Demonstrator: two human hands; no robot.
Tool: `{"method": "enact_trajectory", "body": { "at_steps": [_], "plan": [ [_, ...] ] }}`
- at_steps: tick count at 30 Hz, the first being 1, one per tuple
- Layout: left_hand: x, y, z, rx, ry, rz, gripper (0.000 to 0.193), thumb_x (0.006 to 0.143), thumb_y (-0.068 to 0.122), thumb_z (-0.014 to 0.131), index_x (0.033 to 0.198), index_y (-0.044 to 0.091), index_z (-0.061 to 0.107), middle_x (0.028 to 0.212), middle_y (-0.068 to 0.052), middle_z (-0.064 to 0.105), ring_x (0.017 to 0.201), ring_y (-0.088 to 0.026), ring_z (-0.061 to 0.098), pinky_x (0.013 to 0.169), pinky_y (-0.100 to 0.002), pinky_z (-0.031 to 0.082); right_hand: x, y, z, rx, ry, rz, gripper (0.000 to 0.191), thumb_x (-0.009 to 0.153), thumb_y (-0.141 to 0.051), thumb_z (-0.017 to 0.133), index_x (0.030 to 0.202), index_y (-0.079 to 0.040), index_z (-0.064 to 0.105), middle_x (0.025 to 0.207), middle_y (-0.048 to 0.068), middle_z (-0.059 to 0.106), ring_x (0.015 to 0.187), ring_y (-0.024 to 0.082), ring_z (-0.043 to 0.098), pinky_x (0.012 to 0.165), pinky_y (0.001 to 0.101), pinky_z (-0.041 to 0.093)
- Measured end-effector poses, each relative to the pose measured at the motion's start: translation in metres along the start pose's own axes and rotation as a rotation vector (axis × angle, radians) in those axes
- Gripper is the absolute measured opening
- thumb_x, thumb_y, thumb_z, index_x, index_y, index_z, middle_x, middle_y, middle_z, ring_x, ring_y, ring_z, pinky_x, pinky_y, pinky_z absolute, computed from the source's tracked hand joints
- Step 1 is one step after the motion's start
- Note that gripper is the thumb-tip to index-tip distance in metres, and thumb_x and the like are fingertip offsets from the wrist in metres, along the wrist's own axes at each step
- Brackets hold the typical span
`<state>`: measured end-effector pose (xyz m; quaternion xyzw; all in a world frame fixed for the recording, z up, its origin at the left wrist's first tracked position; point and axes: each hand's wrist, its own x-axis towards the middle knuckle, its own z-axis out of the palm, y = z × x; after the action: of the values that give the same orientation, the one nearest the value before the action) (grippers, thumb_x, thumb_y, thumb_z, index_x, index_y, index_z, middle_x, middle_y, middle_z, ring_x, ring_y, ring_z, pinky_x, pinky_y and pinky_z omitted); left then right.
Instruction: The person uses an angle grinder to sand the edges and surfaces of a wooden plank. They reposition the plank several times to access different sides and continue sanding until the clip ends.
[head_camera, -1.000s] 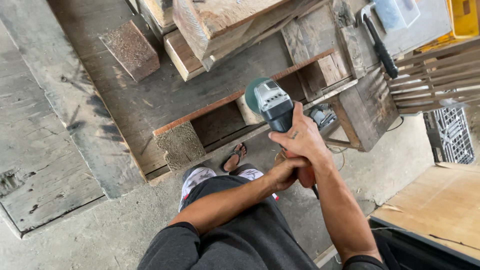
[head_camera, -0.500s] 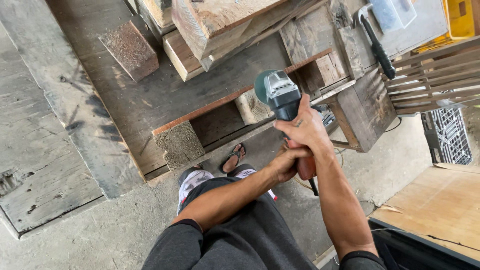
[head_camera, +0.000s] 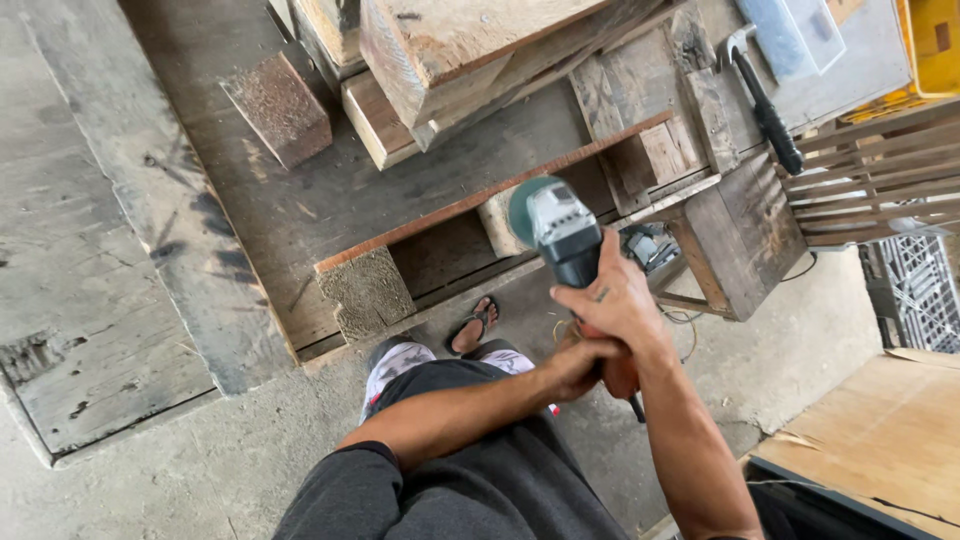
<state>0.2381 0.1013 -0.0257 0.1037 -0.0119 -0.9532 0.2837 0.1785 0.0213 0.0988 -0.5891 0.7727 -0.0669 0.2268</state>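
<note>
Both hands hold an angle grinder (head_camera: 560, 228) with a grey head and dark body, its disc pointing at the open front of a wooden pallet (head_camera: 330, 210). My right hand (head_camera: 618, 305) wraps the body from above. My left hand (head_camera: 580, 365) grips the rear end, close to the cord. The disc sits just in front of a pale wooden block (head_camera: 498, 222) inside the pallet's gap. Whether the disc touches the wood cannot be told.
Stacked timber beams (head_camera: 440, 60) and a rough brick-like block (head_camera: 280, 105) lie on the pallet. A hammer (head_camera: 765, 100) rests at the upper right by a wooden stool (head_camera: 740, 240). A plywood sheet (head_camera: 880, 440) is at lower right. My sandalled foot (head_camera: 475, 325) stands on the concrete floor.
The grinder and both hands have shifted slightly right and up along the pallet's front opening, closer to the pale block.
</note>
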Motion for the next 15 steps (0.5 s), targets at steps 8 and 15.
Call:
{"method": "enact_trajectory", "body": {
  "at_steps": [8, 15],
  "plan": [
    [-0.001, 0.001, 0.012, -0.030, 0.086, -0.011, 0.051, 0.078, 0.000, 0.073, 0.124, 0.016, 0.060, 0.116, -0.003, 0.069, 0.109, -0.023, 0.068, 0.094, -0.042, 0.057, -0.004, -0.001, -0.007, 0.000, -0.065, 0.150, 0.108, 0.067, -0.044, 0.082, 0.142, 0.010, 0.028, 0.085, 0.027, 0.075, 0.088, 0.041, 0.076, 0.080, 0.0446, 0.060],
    [-0.011, 0.015, 0.012, 0.009, -0.055, -0.034, 0.044, 0.086, 0.001, 0.075, 0.127, 0.007, 0.063, 0.122, -0.008, 0.068, 0.116, -0.025, 0.067, 0.102, -0.044, 0.055, -0.002, 0.021, 0.011, -0.027, -0.049, 0.099, 0.102, 0.067, -0.048, 0.085, 0.134, 0.010, 0.036, 0.099, 0.028, 0.071, 0.093, 0.043, 0.073, 0.081, 0.0458, 0.058]
  ]
}}
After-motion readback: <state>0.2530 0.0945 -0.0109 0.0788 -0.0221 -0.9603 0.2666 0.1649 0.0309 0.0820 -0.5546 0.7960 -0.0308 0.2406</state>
